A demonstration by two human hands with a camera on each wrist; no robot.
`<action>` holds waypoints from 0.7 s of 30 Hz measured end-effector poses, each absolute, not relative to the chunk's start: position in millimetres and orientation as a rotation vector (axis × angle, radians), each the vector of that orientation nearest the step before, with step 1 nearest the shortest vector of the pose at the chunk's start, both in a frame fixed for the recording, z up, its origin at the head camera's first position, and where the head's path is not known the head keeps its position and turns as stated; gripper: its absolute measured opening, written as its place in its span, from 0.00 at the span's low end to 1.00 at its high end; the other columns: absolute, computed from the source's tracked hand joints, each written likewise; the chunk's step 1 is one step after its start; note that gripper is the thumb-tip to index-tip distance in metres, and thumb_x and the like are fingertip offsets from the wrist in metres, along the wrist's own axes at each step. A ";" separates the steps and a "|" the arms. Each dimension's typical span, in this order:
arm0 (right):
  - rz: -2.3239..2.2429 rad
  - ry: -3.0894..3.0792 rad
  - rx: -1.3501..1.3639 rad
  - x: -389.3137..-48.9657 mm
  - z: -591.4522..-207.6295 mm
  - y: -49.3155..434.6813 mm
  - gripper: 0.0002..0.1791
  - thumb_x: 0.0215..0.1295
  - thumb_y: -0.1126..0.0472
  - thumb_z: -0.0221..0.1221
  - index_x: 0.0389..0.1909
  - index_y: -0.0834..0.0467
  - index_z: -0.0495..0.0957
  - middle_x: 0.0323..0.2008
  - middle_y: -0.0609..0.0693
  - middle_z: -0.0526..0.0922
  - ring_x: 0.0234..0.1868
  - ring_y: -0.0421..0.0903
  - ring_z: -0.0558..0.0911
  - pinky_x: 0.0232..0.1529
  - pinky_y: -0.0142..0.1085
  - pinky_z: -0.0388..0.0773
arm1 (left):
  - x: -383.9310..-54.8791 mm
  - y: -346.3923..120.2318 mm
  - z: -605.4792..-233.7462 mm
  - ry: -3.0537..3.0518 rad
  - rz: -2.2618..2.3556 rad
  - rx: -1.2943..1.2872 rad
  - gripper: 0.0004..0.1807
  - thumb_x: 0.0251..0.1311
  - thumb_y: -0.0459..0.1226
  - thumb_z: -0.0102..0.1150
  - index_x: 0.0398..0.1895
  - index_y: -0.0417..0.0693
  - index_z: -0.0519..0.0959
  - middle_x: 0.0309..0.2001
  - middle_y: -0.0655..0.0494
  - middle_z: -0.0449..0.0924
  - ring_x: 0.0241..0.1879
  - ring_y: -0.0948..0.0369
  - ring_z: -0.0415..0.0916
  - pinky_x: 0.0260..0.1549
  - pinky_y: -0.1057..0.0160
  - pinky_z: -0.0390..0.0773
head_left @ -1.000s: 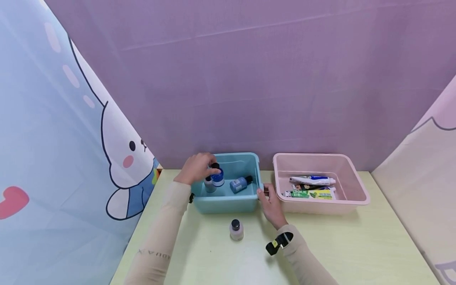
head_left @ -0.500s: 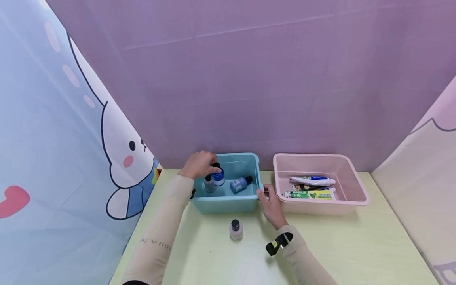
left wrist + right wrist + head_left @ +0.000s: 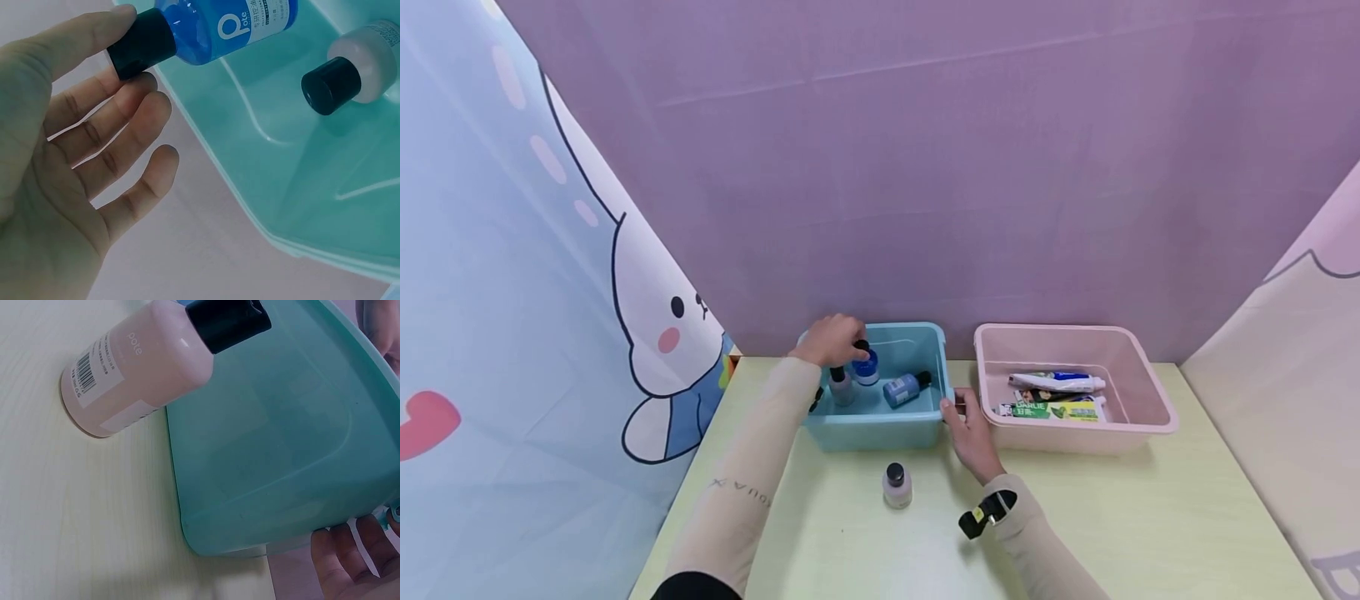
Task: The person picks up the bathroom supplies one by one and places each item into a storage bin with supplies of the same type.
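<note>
My left hand (image 3: 833, 341) pinches the black cap of a blue bottle (image 3: 867, 369) between thumb and fingers, inside the teal bin (image 3: 880, 431). In the left wrist view the bottle's cap (image 3: 142, 44) sits between the thumb and fingertips. Beside it in the bin stands a pale bottle (image 3: 841, 390) with a black cap. A second blue bottle (image 3: 902, 389) lies on its side there. My right hand (image 3: 973, 436) grips the bin's right end, thumb at the rim. A pale pink bottle (image 3: 897, 487) stands upright on the table in front of the bin, seen larger in the right wrist view.
To the right, a pink bin (image 3: 1075, 429) holds several toothpaste tubes and boxes (image 3: 1056, 396). Both bins stand on a pale table (image 3: 1112, 517) against a purple cloth (image 3: 925, 167). Printed cloths hang at the left and right sides.
My left hand has shifted slightly to the right with the blue bottle, which now stands farther from the pale bottle. My right hand stays at the bin's end.
</note>
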State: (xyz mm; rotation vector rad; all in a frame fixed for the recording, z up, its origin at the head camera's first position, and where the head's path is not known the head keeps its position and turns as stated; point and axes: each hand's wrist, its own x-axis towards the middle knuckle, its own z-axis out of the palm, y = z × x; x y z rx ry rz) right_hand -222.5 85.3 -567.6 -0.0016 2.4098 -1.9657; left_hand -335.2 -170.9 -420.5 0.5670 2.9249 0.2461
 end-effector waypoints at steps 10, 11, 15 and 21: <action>-1.970 2.397 0.005 -221.3 -566.1 84.6 0.24 0.80 0.43 0.49 0.66 0.54 0.66 0.64 0.57 0.72 0.64 0.55 0.74 0.63 0.52 0.77 | -340.8 -166.4 -431.0 2.878 0.211 0.600 0.08 0.63 0.42 0.71 0.40 0.49 0.86 0.38 0.55 0.85 0.36 0.58 0.79 0.42 0.56 0.81; -1.973 2.391 0.006 -221.1 -565.7 84.4 0.24 0.80 0.43 0.49 0.66 0.54 0.66 0.64 0.57 0.72 0.64 0.55 0.74 0.64 0.52 0.77 | -341.4 -166.1 -432.5 2.876 0.203 0.597 0.08 0.62 0.42 0.71 0.40 0.49 0.86 0.39 0.56 0.85 0.37 0.58 0.79 0.43 0.56 0.81; -1.971 2.381 0.011 -221.2 -564.5 82.6 0.25 0.80 0.44 0.49 0.68 0.54 0.65 0.66 0.57 0.71 0.65 0.55 0.73 0.64 0.53 0.77 | -342.6 -164.5 -437.0 2.866 0.194 0.559 0.08 0.62 0.41 0.72 0.40 0.48 0.86 0.39 0.55 0.85 0.37 0.58 0.79 0.44 0.56 0.82; -1.941 2.385 0.040 -222.6 -562.9 80.5 0.25 0.81 0.46 0.48 0.68 0.56 0.65 0.66 0.57 0.71 0.65 0.55 0.72 0.65 0.53 0.76 | -344.4 -161.3 -439.5 2.861 0.168 0.539 0.07 0.61 0.40 0.72 0.38 0.48 0.86 0.35 0.56 0.84 0.34 0.59 0.77 0.41 0.59 0.80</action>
